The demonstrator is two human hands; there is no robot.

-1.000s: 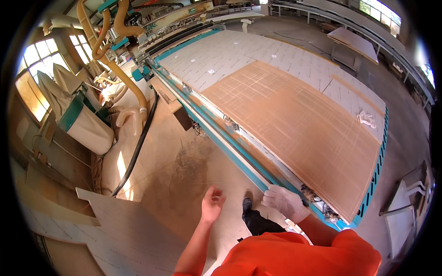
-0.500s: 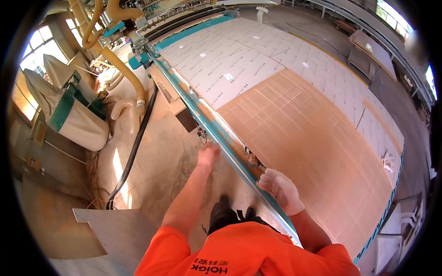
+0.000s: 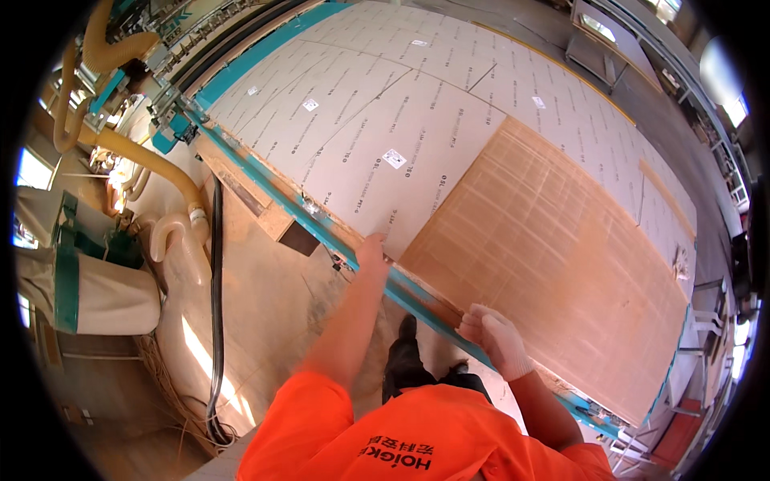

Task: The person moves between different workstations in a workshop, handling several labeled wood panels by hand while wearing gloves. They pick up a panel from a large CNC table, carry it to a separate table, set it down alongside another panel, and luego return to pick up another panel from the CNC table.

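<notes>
A wide table bears a brown wood-toned board with pale criss-cross marks and, left of it, a light grey panel with rows of small print. My bare left hand is at the grey panel's near edge, beside the corner where the brown board begins. Its fingers are bent together on that edge. My right hand wears a white glove and is at the brown board's near edge, its fingers curled. What lies inside them, if anything, is hidden. Under both hands runs the table's teal rail.
A white crumpled glove lies at the right end of the panels. On the left are a yellow hose, a black hose on the floor and a dust-collector bag. A wooden box juts out beside the rail.
My left hand has moved from beside the rail up onto the grey panel's edge. My right hand stays curled at the near edge. The view has shifted, showing more of the grey panel.
</notes>
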